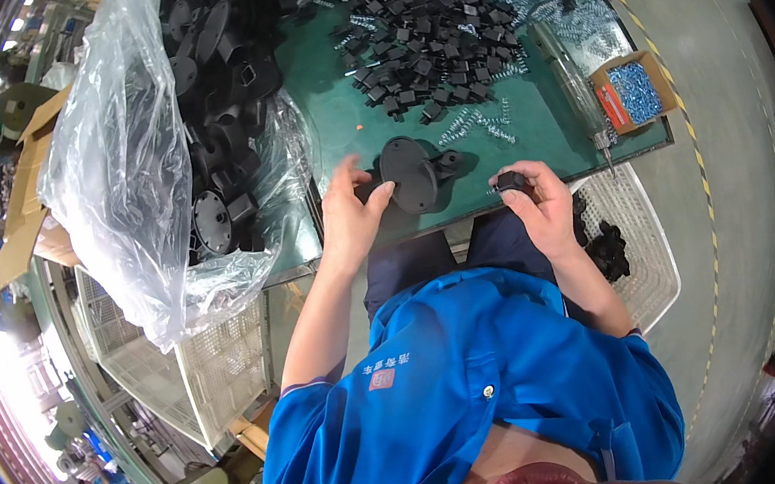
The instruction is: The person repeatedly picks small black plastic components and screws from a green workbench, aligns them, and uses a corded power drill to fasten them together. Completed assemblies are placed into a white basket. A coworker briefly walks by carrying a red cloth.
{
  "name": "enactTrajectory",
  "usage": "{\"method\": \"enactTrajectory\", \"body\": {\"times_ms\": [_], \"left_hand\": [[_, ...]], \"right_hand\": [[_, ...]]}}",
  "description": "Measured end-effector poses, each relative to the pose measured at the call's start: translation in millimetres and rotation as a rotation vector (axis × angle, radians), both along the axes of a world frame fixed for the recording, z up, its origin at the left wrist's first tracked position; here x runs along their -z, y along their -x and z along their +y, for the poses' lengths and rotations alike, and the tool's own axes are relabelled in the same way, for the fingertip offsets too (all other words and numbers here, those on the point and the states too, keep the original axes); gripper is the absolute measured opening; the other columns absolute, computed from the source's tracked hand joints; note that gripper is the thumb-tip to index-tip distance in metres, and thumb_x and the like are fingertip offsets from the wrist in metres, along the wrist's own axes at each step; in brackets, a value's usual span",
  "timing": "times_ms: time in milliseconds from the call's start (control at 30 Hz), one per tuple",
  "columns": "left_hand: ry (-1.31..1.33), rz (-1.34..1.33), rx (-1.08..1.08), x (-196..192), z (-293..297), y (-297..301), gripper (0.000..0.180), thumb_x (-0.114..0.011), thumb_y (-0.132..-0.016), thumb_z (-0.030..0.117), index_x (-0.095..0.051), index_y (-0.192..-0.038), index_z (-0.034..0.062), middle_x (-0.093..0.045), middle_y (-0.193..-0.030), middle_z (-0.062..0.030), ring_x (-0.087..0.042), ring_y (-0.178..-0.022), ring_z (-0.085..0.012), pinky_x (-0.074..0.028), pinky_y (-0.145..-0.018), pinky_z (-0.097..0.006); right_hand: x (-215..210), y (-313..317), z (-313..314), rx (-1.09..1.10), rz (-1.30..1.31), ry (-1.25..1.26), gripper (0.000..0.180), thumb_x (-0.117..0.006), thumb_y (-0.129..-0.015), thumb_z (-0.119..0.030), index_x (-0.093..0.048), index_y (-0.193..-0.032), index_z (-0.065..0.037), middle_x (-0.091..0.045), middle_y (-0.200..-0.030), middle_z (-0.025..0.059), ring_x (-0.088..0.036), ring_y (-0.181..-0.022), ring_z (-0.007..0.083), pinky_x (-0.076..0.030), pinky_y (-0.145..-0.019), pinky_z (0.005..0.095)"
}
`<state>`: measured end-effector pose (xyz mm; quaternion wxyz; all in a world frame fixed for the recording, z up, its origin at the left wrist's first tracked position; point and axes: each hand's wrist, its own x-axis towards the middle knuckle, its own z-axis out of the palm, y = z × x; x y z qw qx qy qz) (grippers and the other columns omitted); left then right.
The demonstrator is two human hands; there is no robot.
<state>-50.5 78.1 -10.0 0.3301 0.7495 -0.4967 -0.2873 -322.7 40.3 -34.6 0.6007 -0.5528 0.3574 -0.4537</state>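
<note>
At the near edge of the green bench [530,142], both hands work close together. L hand [350,213]: fingers clamped on a black disc part [410,173], thumb on its face, disc tilted up off the bench just above the edge. R hand [537,199]: fingers closed round a small black piece [511,181], held just right of the disc, not touching it. Loose springs [480,124] lie on the bench just beyond the disc; a heap of small black clips [439,28] covers the far centre, more springs mixed in on its right side. A pile of larger black parts [214,89] sits far left, partly under a clear plastic bag [120,149]. Cardboard box [633,94] w/ blue-silver screws at the right corner; a screwdriver-type tool [573,84] lies beside it. White wire basket [638,231] below the bench at right holds a few black parts. A second basket [219,364] at lower left; contents cannot be told.
</note>
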Motion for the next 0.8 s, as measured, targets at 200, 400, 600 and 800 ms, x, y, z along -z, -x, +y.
{"method": "enactTrajectory", "body": {"times_ms": [200, 400, 600, 800], "left_hand": [[0.346, -0.433, 0.445, -33, -18, 37, 0.079, -0.083, -0.069, 0.024, -0.047, -0.137, 0.0031, -0.055, -0.126, -0.0186, -0.047, -0.125, -0.0355, -0.028, -0.111, -0.052], [0.218, -0.531, 0.460, 0, -35, 51, 0.046, -0.080, -0.068, 0.015, -0.064, -0.109, 0.0056, -0.063, -0.108, -0.0112, -0.053, -0.116, -0.0333, -0.030, -0.108, -0.055], [0.180, 1.004, 0.202, -21, -14, 33, 0.047, -0.073, -0.085, 0.022, -0.059, -0.123, -0.0001, -0.064, -0.117, -0.0129, -0.063, -0.105, -0.0226, -0.051, -0.092, -0.036], [-0.224, 1.867, -0.026, -18, 2, 72, 0.044, -0.063, -0.095, 0.037, -0.055, -0.124, 0.0058, -0.063, -0.117, -0.0115, -0.063, -0.106, -0.0209, -0.054, -0.091, -0.038]], "right_hand": [[-8, -9, -10, 0.040, 0.114, 0.054, 0.024, -0.068, -0.089, -0.004, -0.060, -0.112, 0.001, -0.069, -0.104, 0.0077, -0.064, -0.093, 0.0114, -0.052, -0.082, 0.0267], [-18, -14, -12, 0.106, 0.193, 0.175, 0.025, -0.073, -0.084, -0.004, -0.063, -0.106, 0.000, -0.069, -0.096, 0.0083, -0.065, -0.081, 0.0124, -0.053, -0.070, 0.0272], [-36, -22, -18, 0.230, 0.149, 0.308, 0.025, -0.073, -0.083, -0.005, -0.064, -0.106, 0.000, -0.069, -0.094, 0.0106, -0.066, -0.084, 0.0180, -0.052, -0.072, 0.0293], [-63, -43, -25, 0.267, 0.166, 0.674, 0.028, -0.074, -0.077, -0.004, -0.063, -0.103, -0.002, -0.071, -0.100, 0.0106, -0.065, -0.094, 0.0267, -0.049, -0.089, 0.0411]]}}
